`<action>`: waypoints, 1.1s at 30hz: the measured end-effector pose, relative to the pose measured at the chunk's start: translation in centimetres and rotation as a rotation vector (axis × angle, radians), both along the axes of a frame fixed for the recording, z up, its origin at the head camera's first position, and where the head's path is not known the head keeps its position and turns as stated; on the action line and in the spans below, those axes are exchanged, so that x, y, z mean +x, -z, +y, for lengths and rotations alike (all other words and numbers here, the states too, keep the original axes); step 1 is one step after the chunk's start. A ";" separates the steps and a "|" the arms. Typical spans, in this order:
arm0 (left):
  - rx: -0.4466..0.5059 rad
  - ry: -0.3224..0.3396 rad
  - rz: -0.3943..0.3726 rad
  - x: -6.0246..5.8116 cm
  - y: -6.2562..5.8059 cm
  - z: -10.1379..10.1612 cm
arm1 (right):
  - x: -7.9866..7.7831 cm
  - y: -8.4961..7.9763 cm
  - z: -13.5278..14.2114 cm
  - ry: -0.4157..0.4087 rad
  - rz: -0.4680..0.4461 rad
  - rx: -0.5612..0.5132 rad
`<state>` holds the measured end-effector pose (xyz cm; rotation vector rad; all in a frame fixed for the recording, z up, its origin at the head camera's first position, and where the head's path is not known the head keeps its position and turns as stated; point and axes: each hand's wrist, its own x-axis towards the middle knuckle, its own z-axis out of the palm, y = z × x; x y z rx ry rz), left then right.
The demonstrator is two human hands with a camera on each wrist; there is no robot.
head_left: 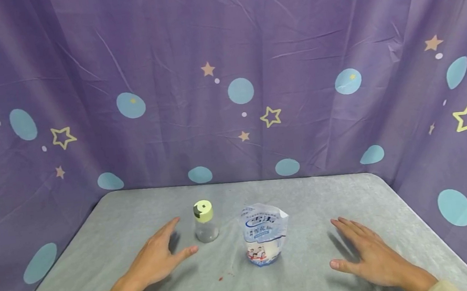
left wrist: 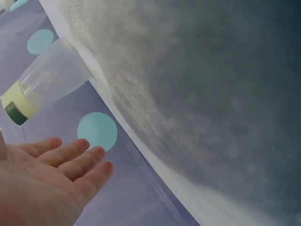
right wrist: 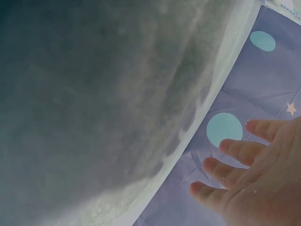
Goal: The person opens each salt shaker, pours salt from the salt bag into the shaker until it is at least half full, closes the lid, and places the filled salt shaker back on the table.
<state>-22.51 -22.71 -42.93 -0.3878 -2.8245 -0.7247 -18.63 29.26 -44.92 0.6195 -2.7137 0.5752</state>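
one jar [head_left: 205, 225], one pouch [head_left: 265, 233] between left fingers [head_left: 166, 231] and right fingers [head_left: 355, 232].

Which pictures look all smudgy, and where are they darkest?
Head view: shaker bottle and bag look fairly clear, with soft shadows on the grey table; left wrist view: the table looks smudgy, darkest towards the upper right; right wrist view: the table looks smudgy too, darkest towards the upper left.

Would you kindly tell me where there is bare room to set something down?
There is bare table between the bag and the right hand, and behind the bag to the far edge. It is most crowded where the left hand is beside the bottle.
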 end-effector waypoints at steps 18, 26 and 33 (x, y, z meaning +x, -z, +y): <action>0.025 -0.017 -0.075 -1.1 0.1 1.4 | 0.5 -0.2 -0.7 -0.021 0.000 -0.009; 0.072 -0.038 -0.082 -1.8 0.1 2.1 | 0.8 -0.3 -1.1 -0.040 -0.016 -0.020; 0.094 -0.037 -0.082 -2.1 -0.1 2.9 | 1.0 -0.3 -1.2 -0.042 -0.020 -0.021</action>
